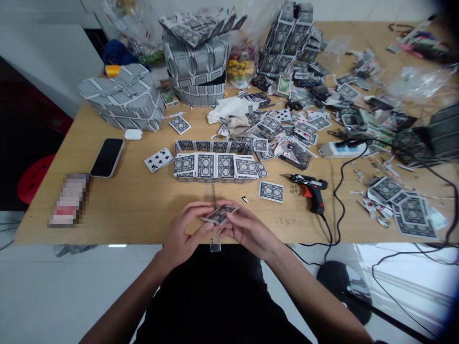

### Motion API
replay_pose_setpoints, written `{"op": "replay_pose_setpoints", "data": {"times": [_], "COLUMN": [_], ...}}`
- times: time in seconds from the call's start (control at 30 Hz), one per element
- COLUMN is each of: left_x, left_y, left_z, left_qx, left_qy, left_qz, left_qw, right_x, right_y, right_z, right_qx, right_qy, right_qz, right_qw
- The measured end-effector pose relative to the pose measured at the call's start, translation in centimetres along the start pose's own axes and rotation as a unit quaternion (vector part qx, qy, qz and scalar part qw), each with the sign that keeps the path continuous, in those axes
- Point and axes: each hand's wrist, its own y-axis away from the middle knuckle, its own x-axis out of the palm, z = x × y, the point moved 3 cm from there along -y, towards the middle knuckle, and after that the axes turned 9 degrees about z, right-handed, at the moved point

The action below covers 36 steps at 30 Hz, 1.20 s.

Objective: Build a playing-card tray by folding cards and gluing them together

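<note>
Between my two hands, just over the table's front edge, is a patterned playing card (223,215); whether it is one card or several stacked I cannot tell. My left hand (186,231) grips its left side, and my right hand (251,230) has its thumb on top and fingers underneath. Beyond them stands an open box shape made of playing cards (207,166). A face-up club card (158,160) lies to its left, and a face-down card (271,191) lies to its right. A glue gun (312,189) rests farther right, its cord running off the front edge.
Finished-looking card baskets (124,98) and a taller card structure (287,40) stand at the back. Loose cards (276,126) and scraps cover the right side. A phone (107,157), an earbud case (133,134) and a white power strip (342,149) with black cables also lie on the table.
</note>
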Motion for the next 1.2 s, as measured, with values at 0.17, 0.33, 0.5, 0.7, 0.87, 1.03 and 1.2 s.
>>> {"op": "replay_pose_setpoints", "data": {"times": [0.17, 0.33, 0.5, 0.7, 0.87, 1.03, 1.2], "left_x": [0.3, 0.8, 1.4, 1.7, 1.9, 2.0, 2.0], "left_y": [-0.5, -0.7, -0.7, -0.5, -0.2, -0.4, -0.5], "left_z": [0.8, 1.7, 2.7, 2.8, 3.2, 3.4, 3.2], "left_qx": [-0.101, -0.177, -0.186, -0.175, -0.159, -0.154, -0.146], "left_qy": [0.130, 0.202, 0.199, 0.193, 0.178, 0.179, 0.176], "left_qz": [-0.031, -0.006, 0.010, 0.017, 0.014, 0.012, 0.007], "left_qw": [0.986, 0.963, 0.962, 0.965, 0.971, 0.972, 0.973], "right_x": [0.1, -1.4, -2.2, -2.6, -2.6, -2.4, -2.5], "right_y": [0.0, -0.2, -1.8, -2.2, -2.2, -2.3, -2.3], "right_z": [-1.0, 0.1, -0.6, -0.9, -0.9, -1.2, -1.4], "right_qx": [0.100, -0.004, -0.092, -0.121, -0.139, -0.146, -0.147], "right_qy": [0.067, 0.274, 0.255, 0.236, 0.234, 0.240, 0.248], "right_qz": [0.038, -0.050, -0.062, -0.068, -0.067, -0.066, -0.073], "right_qw": [0.992, 0.960, 0.961, 0.962, 0.960, 0.957, 0.955]}}
